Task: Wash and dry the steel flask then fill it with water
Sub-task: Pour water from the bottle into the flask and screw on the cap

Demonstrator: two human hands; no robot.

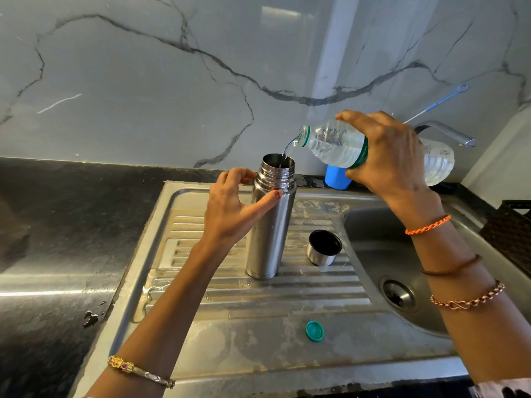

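The steel flask (pixel 270 225) stands upright and uncapped on the ribbed draining board of the steel sink (pixel 218 326). My left hand (pixel 232 208) holds its neck, thumb in front and fingers behind. My right hand (pixel 385 150) grips a clear plastic water bottle (pixel 333 145), tilted with its mouth over the flask. A thin stream of water runs from the bottle into the flask's opening. The flask's steel cap (pixel 324 247) lies mouth-up on the board to the right of the flask. The bottle's green cap (pixel 315 330) lies on the sink's flat front part.
The sink basin with its drain (pixel 398 294) is on the right, under a tap (pixel 451 133). A blue container (pixel 337 176) stands behind the flask by the marble wall. A bottle brush (pixel 442 100) leans on the wall. Dark countertop (pixel 57 225) stretches left; a dark basket (pixel 511 234) sits far right.
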